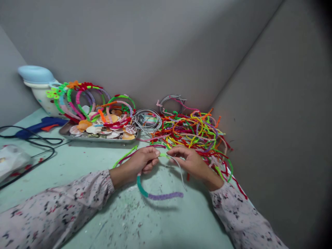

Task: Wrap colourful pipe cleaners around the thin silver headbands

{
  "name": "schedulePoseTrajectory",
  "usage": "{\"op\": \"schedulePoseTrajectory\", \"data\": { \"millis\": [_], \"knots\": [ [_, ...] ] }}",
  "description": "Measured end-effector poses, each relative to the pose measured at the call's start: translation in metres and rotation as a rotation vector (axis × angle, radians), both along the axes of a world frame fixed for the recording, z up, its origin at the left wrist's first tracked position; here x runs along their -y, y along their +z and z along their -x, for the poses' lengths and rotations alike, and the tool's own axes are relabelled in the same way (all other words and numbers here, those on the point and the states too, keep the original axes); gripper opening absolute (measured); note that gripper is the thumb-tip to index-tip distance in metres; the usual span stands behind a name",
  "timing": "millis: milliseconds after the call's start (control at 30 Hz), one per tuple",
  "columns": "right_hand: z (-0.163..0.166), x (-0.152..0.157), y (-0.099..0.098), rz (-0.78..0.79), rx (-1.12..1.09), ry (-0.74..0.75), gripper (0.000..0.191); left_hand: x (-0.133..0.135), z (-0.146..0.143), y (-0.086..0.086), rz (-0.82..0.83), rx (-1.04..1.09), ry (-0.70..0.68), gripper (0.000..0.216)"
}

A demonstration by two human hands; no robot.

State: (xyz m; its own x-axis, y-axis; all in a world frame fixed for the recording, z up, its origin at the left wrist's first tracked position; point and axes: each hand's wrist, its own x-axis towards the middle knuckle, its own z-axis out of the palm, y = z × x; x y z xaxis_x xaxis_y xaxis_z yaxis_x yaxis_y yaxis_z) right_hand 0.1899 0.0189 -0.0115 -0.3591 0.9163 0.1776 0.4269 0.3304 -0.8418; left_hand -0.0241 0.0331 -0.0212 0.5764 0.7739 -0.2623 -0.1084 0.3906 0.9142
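Observation:
My left hand (145, 159) and my right hand (190, 162) meet over the pale green table (103, 207), both pinched on one wire headband (158, 194). The band hangs below my fingers as a loop, wrapped in teal and then purple pipe cleaner, with a bare grey wire end running down from my right hand. A light green pipe cleaner (127, 154) passes between my fingertips and trails left behind my left hand. Both sleeves are pale with dark speckles.
A tangled heap of coloured pipe cleaners (193, 133) lies behind my right hand. Bare wire headbands (147, 120) sit beside a metal tray (100, 139) with shells and finished wrapped headbands (85, 100). A blue glue gun (43, 125), black cable (33, 148) and white-blue container (38, 86) lie left. Grey walls close in.

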Motion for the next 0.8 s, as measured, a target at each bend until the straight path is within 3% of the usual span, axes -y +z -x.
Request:
{"op": "schedulePoseTrajectory", "data": {
  "millis": [267,567,800],
  "knots": [
    [0.014,0.005,-0.003,-0.083,-0.021,-0.043,0.015,0.003,-0.001,0.001,0.017,-0.001,-0.052,0.017],
    [0.004,0.007,0.003,-0.547,0.281,0.146,0.017,-0.001,0.001,-0.005,0.048,0.005,-0.135,0.019],
    [-0.001,0.015,0.008,-0.713,0.530,0.209,0.025,-0.005,0.003,-0.004,0.108,0.024,-0.208,0.018]
  ]
}}
